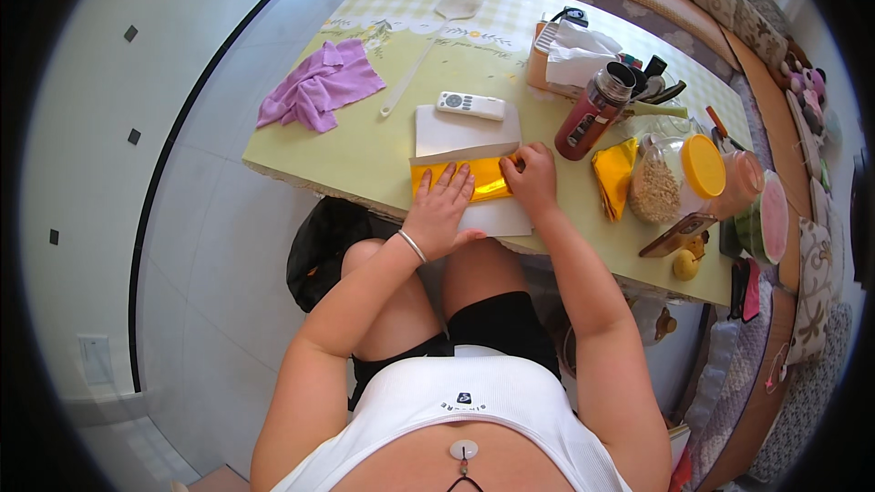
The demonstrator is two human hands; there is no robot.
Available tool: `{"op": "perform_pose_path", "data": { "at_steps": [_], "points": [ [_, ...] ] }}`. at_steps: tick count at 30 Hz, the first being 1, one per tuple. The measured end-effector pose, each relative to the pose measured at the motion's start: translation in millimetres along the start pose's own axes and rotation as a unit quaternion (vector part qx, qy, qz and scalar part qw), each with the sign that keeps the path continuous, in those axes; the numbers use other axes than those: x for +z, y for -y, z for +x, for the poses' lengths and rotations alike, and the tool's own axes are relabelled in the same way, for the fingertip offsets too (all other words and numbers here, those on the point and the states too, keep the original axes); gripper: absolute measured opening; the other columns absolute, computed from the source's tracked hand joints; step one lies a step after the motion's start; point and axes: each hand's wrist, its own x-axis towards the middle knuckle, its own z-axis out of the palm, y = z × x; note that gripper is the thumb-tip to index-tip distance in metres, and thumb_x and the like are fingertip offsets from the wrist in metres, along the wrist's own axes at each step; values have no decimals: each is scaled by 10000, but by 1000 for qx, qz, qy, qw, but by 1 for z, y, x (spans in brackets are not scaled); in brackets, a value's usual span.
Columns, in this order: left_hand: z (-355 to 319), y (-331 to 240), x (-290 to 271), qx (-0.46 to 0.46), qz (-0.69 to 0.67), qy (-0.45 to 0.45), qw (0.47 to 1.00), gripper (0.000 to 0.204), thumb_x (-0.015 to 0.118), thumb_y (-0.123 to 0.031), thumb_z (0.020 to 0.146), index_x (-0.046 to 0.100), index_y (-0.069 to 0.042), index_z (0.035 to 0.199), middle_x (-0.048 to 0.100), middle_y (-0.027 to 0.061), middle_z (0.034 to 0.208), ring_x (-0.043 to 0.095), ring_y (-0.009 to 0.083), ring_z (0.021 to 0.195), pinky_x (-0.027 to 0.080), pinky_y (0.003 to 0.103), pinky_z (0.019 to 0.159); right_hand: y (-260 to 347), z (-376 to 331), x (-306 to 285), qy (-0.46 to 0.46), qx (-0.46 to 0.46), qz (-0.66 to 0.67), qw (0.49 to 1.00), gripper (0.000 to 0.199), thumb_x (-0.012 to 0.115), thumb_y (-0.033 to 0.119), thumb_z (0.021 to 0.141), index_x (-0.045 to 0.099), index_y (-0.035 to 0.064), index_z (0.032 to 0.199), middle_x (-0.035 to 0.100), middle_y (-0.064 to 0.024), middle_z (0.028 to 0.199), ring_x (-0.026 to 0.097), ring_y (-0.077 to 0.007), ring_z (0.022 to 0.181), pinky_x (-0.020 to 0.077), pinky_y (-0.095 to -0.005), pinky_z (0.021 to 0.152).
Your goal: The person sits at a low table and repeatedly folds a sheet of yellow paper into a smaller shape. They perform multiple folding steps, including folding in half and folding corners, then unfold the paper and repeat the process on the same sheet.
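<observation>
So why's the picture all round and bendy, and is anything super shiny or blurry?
In the head view, the corners go black and the table's edges curve, as wide fisheye lenses make them; in the head view, bright glare streaks the gold sheet; also in the head view, the stuffed toy near the right rim looks a bit soft.

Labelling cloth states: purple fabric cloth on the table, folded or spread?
Neither: the purple fabric cloth lies crumpled, with bunched ridges and uneven edges.
</observation>
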Motion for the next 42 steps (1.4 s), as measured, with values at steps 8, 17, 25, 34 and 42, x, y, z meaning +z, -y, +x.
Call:
{"op": "perform_pose_path", "data": {
  "at_steps": [8, 17, 25, 34, 42],
  "points": [
    [1, 2, 3, 3, 4, 11, 1000, 951, 542, -688, 891, 385, -2, 1531, 325, 193, 1619, 262, 397, 1509, 172, 606, 1202, 0, -1, -1, 10, -1, -5, 1000, 241, 792, 137, 767, 650, -11, 893, 620, -172, 931, 578, -367, 915, 470, -459, 825],
    [1, 2, 0, -7, 21, 105, 994, 1088, 522, -767, 852, 237, -28, 1598, 207, 173, 1671, 107, 367, 1563, 33, 603, 1228, 51, -57, -5, 244, -162, -135, 947, 854, 612, 509, 931, 320, 14, 1563, 298, -196, 1634, 208, -312, 1550, 141, -463, 1260],
    [-39, 36, -6, -59, -22, 93, 994, 972, 533, -670, 912, 243, -52, 1604, 139, 149, 1697, 74, 303, 1578, 2, 595, 1231, 24, -53, -47, 296, -120, -211, 924, 861, 501, 577, 978, 282, -2, 1576, 228, -170, 1667, 180, -288, 1558, 135, -459, 1259],
    [-10, 48, -13, 89, 86, -117, 985, 237, 641, -219, 822, 709, -63, 986, 625, 80, 902, 600, 282, 978, 411, 439, 1017, 37, -53, -46, 226, -159, -268, 923, 683, 543, 455, 975, 469, -17, 1464, 453, -181, 1537, 393, -296, 1441, 246, -448, 1213],
    [21, 20, -22, 118, -84, -102, 984, 104, 646, -81, 700, 653, -48, 799, 627, 125, 864, 606, 325, 828, 515, 408, 753, 58, -64, -39, 130, -210, -285, 926, 306, 607, 148, 807, 632, -15, 1064, 689, -234, 1132, 655, -342, 992, 453, -480, 1001]
  ]
}}
